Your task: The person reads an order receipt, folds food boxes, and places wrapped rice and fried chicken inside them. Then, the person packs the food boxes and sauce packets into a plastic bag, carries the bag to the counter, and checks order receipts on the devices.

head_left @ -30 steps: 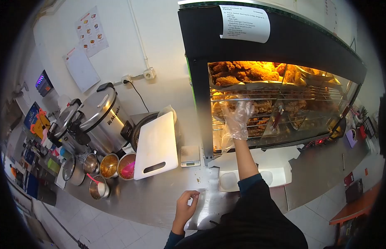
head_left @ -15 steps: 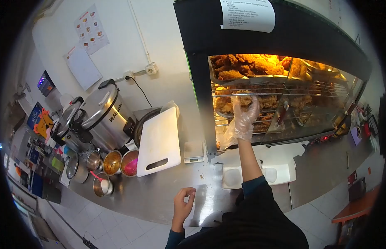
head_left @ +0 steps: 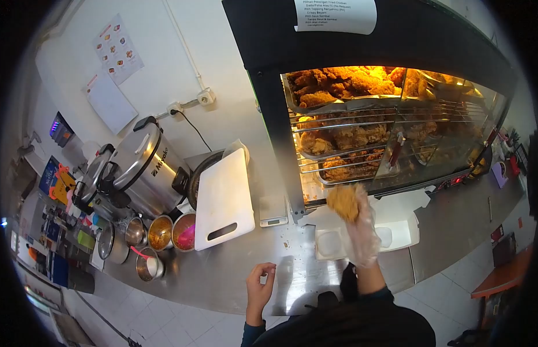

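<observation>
My right hand (head_left: 362,231), in a clear plastic glove, grips a piece of fried chicken (head_left: 343,203). It is just below the opening of the heated display case (head_left: 260,75), over a white paper box (head_left: 399,231). The box lies open on the steel counter, with pale wrapped lumps (head_left: 331,243) inside; my hand and forearm cover its middle. My bare left hand (head_left: 260,289) hovers near the counter's front edge, fingers loosely curled towards the thumb, with nothing visible in it.
More fried chicken (head_left: 350,139) fills trays on the case's racks. A small scale (head_left: 273,217) stands beside a white cutting board (head_left: 225,196). Further left are metal bowls (head_left: 161,232) and a large steel cooker (head_left: 145,165). The steel counter (head_left: 223,277) runs along the front.
My right hand has come out of the case, down and towards me, bringing the fried chicken piece over the box. My left hand has stayed nearly in place; the view has shifted slightly.
</observation>
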Demonstrator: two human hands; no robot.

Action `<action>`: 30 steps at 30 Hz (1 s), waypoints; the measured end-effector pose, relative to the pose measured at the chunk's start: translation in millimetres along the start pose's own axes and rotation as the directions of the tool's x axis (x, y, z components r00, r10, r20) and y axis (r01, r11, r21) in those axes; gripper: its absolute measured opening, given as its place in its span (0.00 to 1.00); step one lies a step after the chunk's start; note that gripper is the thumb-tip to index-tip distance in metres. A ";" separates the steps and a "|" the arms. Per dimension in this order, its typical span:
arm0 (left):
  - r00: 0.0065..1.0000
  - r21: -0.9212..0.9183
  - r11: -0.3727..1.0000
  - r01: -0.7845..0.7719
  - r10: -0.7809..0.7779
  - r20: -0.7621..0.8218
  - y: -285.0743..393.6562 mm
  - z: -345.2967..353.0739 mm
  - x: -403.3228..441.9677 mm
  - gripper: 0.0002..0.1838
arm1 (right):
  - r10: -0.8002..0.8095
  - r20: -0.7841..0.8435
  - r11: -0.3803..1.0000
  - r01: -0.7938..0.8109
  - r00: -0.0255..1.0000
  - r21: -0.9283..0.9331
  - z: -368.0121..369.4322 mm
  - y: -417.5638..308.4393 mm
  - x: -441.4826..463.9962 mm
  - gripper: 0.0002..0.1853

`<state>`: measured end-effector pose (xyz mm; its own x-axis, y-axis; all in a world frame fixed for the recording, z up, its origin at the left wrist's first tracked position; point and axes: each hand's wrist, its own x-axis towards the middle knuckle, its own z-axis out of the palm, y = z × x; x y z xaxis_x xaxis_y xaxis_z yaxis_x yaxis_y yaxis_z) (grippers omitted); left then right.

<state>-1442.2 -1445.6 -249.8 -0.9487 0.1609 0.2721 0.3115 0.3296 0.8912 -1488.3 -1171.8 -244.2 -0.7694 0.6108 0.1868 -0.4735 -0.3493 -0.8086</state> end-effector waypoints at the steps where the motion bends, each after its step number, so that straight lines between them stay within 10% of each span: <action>1: 1.000 -0.003 1.000 0.015 -0.015 -0.007 -4.4 -0.5 -0.7 0.03 | 0.151 0.061 0.988 -0.148 0.987 -0.038 -23.9 4.9 -6.6 0.18; 2: 1.000 0.001 1.000 0.021 -0.021 0.004 -7.5 -0.7 -0.5 0.03 | 0.464 0.174 0.812 -0.496 0.868 0.307 -36.3 2.6 -12.0 0.18; 3: 0.999 0.005 1.000 0.028 -0.028 0.016 -10.2 -0.4 -0.6 0.03 | 0.398 0.063 0.917 -0.395 0.915 -0.051 -41.4 6.4 -21.0 0.18; 5: 0.999 0.004 1.000 0.026 -0.027 0.039 -13.8 1.9 0.4 0.04 | 0.156 -0.046 0.674 -0.140 0.987 -0.726 -52.5 17.2 -36.8 0.19; 9: 0.996 0.037 0.999 -0.013 0.009 0.087 -9.6 6.6 2.6 0.04 | -0.077 0.271 -0.151 0.258 0.959 -0.954 -58.8 47.4 -37.0 0.21; 15: 0.988 0.040 0.998 -0.038 0.032 0.151 -4.1 12.1 6.7 0.05 | -0.507 0.504 0.065 0.614 0.699 -0.786 74.9 -42.7 30.9 0.23; 17: 0.986 0.033 0.998 -0.048 0.042 0.164 -1.6 12.9 5.0 0.05 | -0.508 0.508 0.032 0.605 0.696 -0.796 99.5 -37.0 64.7 0.24; 19: 0.987 0.020 0.998 -0.058 0.055 0.154 -0.5 13.8 2.9 0.05 | -0.180 0.546 -0.167 0.522 0.818 -0.836 114.9 -33.0 91.8 0.22; 26: 0.986 0.002 1.000 -0.021 0.021 0.164 -9.0 10.1 -8.3 0.05 | -0.261 0.418 0.191 0.471 0.870 -0.861 104.6 -38.8 110.0 0.19; 28: 0.985 -0.017 1.000 -0.012 0.015 0.171 -10.9 9.3 -10.5 0.06 | -0.486 0.563 -0.078 0.609 0.668 -0.789 81.8 -13.7 113.1 0.16; 30: 0.984 -0.010 1.000 0.014 -0.012 0.178 -12.0 8.0 -10.0 0.05 | -0.519 0.471 0.180 0.630 0.713 -0.756 77.2 -11.3 110.3 0.17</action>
<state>-1436.1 -1443.7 -266.1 -0.9277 0.3203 0.1920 0.2974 0.3227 0.8986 -1600.9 -1155.3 -171.5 -0.5049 0.2821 0.8158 -0.2458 0.8589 -0.4492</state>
